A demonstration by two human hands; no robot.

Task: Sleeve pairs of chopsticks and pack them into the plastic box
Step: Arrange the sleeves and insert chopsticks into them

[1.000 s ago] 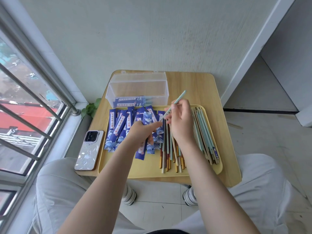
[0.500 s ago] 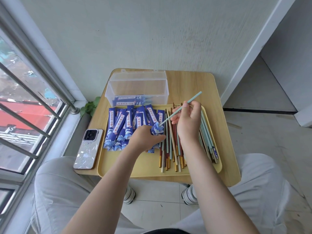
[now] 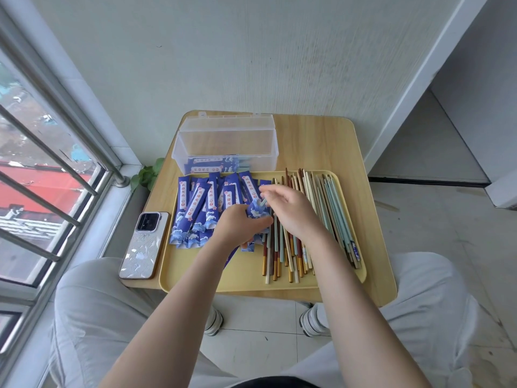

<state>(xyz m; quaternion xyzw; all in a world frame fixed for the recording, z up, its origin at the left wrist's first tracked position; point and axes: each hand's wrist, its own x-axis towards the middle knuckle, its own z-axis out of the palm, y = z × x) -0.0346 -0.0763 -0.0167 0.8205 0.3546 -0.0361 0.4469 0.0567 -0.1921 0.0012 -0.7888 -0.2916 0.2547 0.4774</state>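
While the left hand (image 3: 237, 225) grips a blue sleeve (image 3: 256, 211) with its fingers curled round the paper, a pale teal chopstick (image 3: 263, 202) pokes out of the sleeve's open top, most of it already inside. This happens above the middle of the yellow tray (image 3: 240, 284), which serves as the landmark. The right hand (image 3: 291, 211) hovers just beside the sleeve's mouth with its fingers loosely spread; its fingertips are blurred, so whether they touch the chopstick tip cannot be told. On the tray's left part lies a fanned heap of empty blue sleeves (image 3: 195, 211). Across the tray's middle and right part lie loose chopsticks (image 3: 316, 208) in brown, cream and teal, roughly parallel, partly under the right hand. Just behind the tray's far edge stands the clear plastic box (image 3: 226, 141), lid open, with a few sleeved pairs (image 3: 212, 163) on its bottom. Left of the tray, touching its rim, a phone (image 3: 144, 245) lies face down on the wooden table (image 3: 321, 144).
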